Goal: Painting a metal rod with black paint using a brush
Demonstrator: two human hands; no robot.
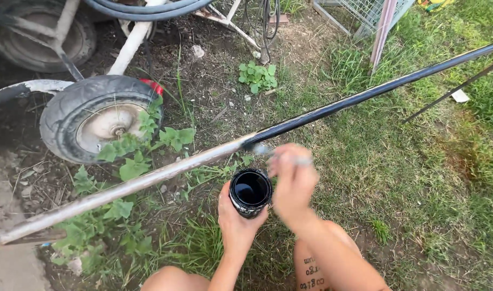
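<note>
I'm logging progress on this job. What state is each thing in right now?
Pole: black on the right part, bare and worn on the left.
Paint can: open, black paint inside, held by left hand.
Brush: held by right hand, tip at the pole.
Wheel: resting on dirt among weeds.

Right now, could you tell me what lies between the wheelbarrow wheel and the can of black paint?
In the head view, the half-painted pole runs across between the wheel and the paint can, with leafy weeds around it.

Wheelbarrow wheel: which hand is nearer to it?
Left. The left hand holds the paint can just right of the wheel. The right hand, blurred, grips a brush at the pole, farther right.
</note>
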